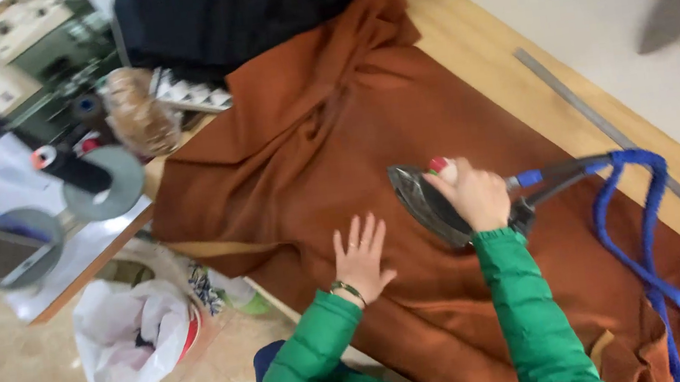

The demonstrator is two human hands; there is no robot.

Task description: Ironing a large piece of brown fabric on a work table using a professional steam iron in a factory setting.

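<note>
A large rust-brown cloth [307,134] lies spread over a wooden table [478,44]. My right hand [472,194] grips the handle of a dark metal iron [423,202] that rests on the cloth, its tip pointing toward the upper left. My left hand [360,257] lies flat on the cloth just left of the iron, fingers spread, a bracelet at the wrist. Both arms wear green padded sleeves. A blue hose [650,248] runs from the iron's back end across the cloth to the lower right.
A long metal ruler [600,124] lies along the table's far edge. Dark fabric [249,12] is piled at the top. A sewing machine [28,48] and thread spools [69,168] stand at the left. A white plastic bag [129,338] sits on the floor.
</note>
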